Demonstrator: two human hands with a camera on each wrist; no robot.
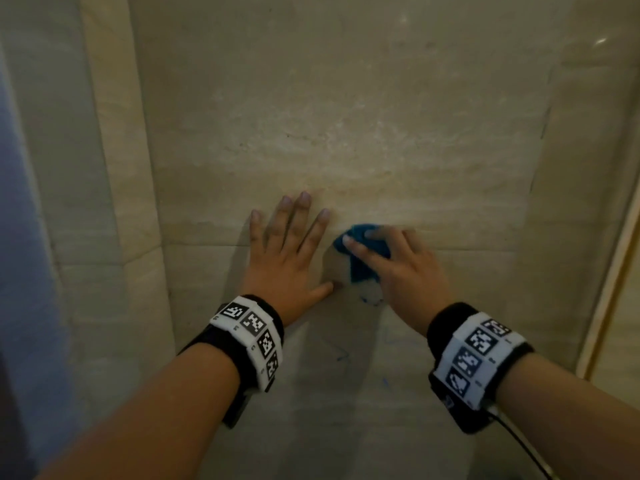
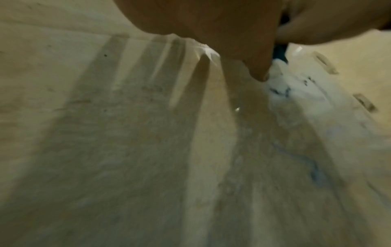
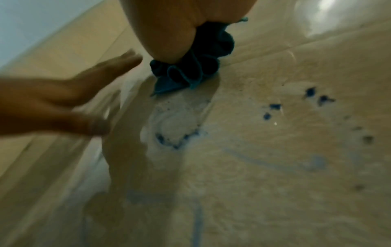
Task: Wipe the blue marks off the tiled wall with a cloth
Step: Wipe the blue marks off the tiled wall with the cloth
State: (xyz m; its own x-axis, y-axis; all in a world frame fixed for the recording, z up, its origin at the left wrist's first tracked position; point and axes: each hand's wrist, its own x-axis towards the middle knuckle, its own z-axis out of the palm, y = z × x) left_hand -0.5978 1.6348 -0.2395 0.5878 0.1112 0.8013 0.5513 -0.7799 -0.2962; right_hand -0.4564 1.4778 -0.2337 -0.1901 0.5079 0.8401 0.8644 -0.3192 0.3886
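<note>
The tiled wall point(image 1: 346, 116) fills the head view; it is faced in large beige tiles with a horizontal grout line running behind both hands. At the left, a vertical corner edge is seen where the wall steps to a side face; at the right, a vertical joint and a pale frame strip point(image 1: 602, 271) bound the surface. Wide bare tile is available above the hands and below the wrists.

The left hand point(image 1: 291, 258) is laid flat against the wall with fingers straight and spread, thumb extended to the right; nothing is held. The right hand point(image 1: 398, 268) is placed just to its right, fingers pressed over a bunched blue cloth point(image 1: 363, 258) held against the tile at the grout line. The two hands are close together but apart; the left thumb tip lies near the cloth's lower edge.

A whitish smeared patch point(image 3: 175, 123) is located directly below the cloth, edged with dark blue residue. Blue marks point(image 3: 275, 107) are scattered to the right of the patch in the right wrist view, as small dark spots. Fainter blue streaks point(image 1: 341, 356) are found lower on the wall, between the wrists.

A marker-patterned band point(image 1: 252, 337) is worn on each wrist.
</note>
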